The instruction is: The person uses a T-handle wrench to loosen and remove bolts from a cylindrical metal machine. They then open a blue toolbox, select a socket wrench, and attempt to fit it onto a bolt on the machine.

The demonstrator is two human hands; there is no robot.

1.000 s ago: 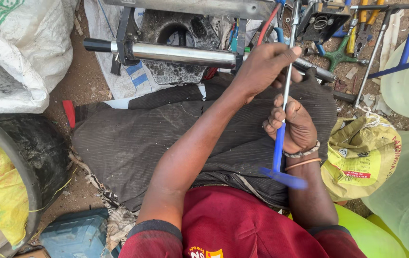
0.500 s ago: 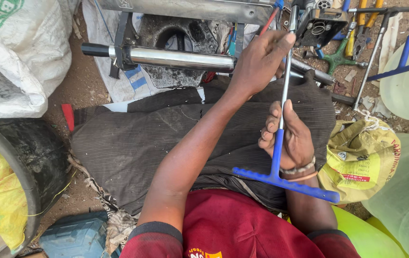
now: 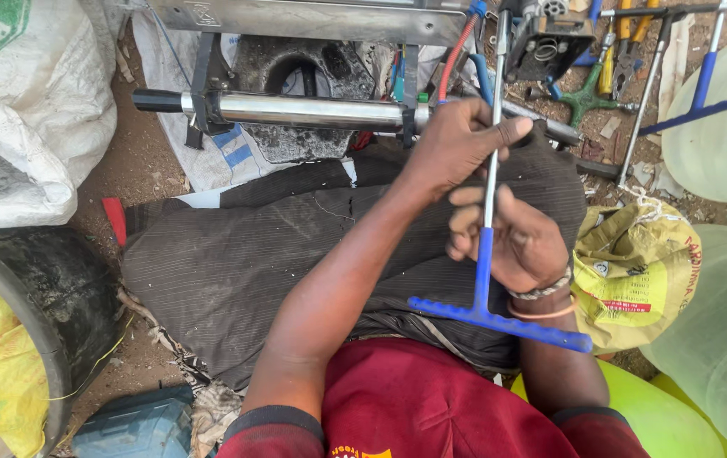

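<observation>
Gripping one blue T-handle wrench point(image 3: 489, 254): left hand point(image 3: 452, 148) fingers pinch shaft, right hand point(image 3: 520, 246) fingers wrap grip; one chrome tube point(image 3: 304, 110) beyond.

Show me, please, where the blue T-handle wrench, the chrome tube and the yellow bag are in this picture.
Blue T-handle wrench point(image 3: 499, 321): head view, on the blue crossbar of its handle.
Chrome tube point(image 3: 296, 110): head view, on the middle of its shiny length.
Yellow bag point(image 3: 635, 271): head view, on its crumpled front face.
</observation>
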